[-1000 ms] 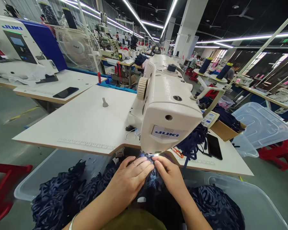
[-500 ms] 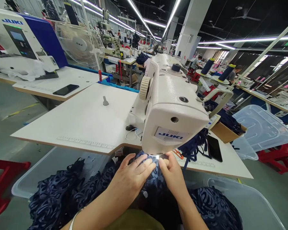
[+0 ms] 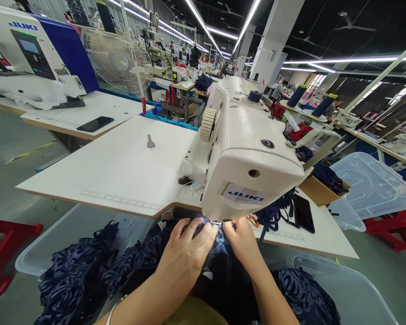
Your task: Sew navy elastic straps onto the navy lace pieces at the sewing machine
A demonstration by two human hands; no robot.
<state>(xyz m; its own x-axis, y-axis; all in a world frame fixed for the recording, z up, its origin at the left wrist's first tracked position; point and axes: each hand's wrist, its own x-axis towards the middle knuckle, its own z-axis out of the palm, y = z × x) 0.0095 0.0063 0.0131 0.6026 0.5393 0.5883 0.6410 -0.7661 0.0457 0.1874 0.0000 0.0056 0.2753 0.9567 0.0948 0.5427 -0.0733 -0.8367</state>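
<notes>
A white JUKI sewing machine (image 3: 243, 149) stands on a white table (image 3: 122, 167). Dark navy lace fabric (image 3: 81, 271) runs from my lap up under the machine head. My left hand (image 3: 186, 255) lies on the fabric just below the needle area, fingers curled and pressed down on the cloth. My right hand (image 3: 240, 243) sits beside it to the right, fingers pinched on the same fabric under the machine head. The needle itself is hidden by the machine.
Clear plastic bins (image 3: 345, 293) flank me with more navy fabric. A black phone (image 3: 302, 212), orange scissors (image 3: 252, 220) and navy straps (image 3: 274, 210) lie right of the machine. A cardboard box (image 3: 320, 189), a fan (image 3: 117, 58) and other workstations stand behind.
Both hands have slid a little forward with the fabric, further under the machine head. The view has tilted slightly.
</notes>
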